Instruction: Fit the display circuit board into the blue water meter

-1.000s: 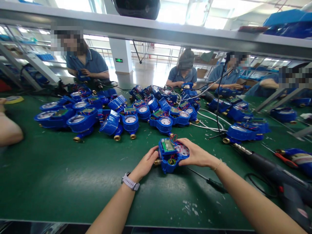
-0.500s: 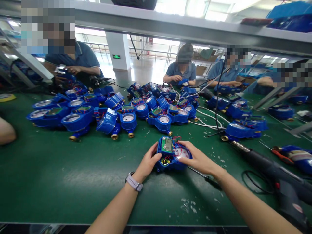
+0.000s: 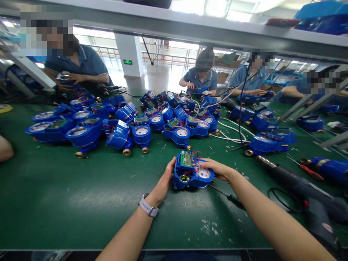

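Green table (image 3: 89, 210), near edge well apart from the open blue meter (image 3: 182, 174); bare surface between, marked with pale flecks (image 3: 213, 228) toward the near right. Open blue meter, display and red wires upward, at table level between two bare hands: left hand (image 3: 164, 181) along the left wall, its closure impossible to tell; right hand (image 3: 219, 169) clamped on the dial end. Screwdriver (image 3: 236, 201), just beside the meter at near right, an obstruction below the right forearm. Wide open room left of the meter. Heat gun (image 3: 301, 185) and looped black cable (image 3: 284, 207), right of the meter, limiting room there. Red-handled tool (image 3: 311, 173), farther right. Beyond the meter, past a narrow bare strip: heaped blue meters (image 3: 181, 136), blocking the far side; white cable (image 3: 231, 139), far right. Farthest: co-workers (image 3: 202, 78) and overhead shelf (image 3: 174, 18).
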`<move>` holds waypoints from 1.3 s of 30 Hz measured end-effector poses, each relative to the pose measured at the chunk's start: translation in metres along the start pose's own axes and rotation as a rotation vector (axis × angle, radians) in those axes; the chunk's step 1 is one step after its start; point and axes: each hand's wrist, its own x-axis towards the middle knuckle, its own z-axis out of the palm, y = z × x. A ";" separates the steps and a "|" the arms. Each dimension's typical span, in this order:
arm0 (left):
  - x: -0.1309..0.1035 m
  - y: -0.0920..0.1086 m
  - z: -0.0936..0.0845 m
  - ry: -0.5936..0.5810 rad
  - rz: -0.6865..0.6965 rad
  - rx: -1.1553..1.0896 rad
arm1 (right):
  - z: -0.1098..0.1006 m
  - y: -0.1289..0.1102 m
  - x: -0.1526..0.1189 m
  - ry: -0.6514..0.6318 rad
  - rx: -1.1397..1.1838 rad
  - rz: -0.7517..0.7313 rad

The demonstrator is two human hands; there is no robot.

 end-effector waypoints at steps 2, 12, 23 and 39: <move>0.007 0.002 0.003 0.020 0.029 -0.046 | 0.005 0.001 -0.003 -0.013 0.046 0.017; 0.029 -0.008 0.000 0.467 0.247 0.016 | 0.060 0.036 -0.033 0.175 0.338 -0.041; 0.005 -0.014 0.015 0.405 0.224 0.077 | 0.061 0.039 -0.035 0.160 0.361 -0.057; 0.010 -0.018 0.008 0.415 0.107 0.024 | 0.052 0.039 -0.027 0.111 0.388 0.002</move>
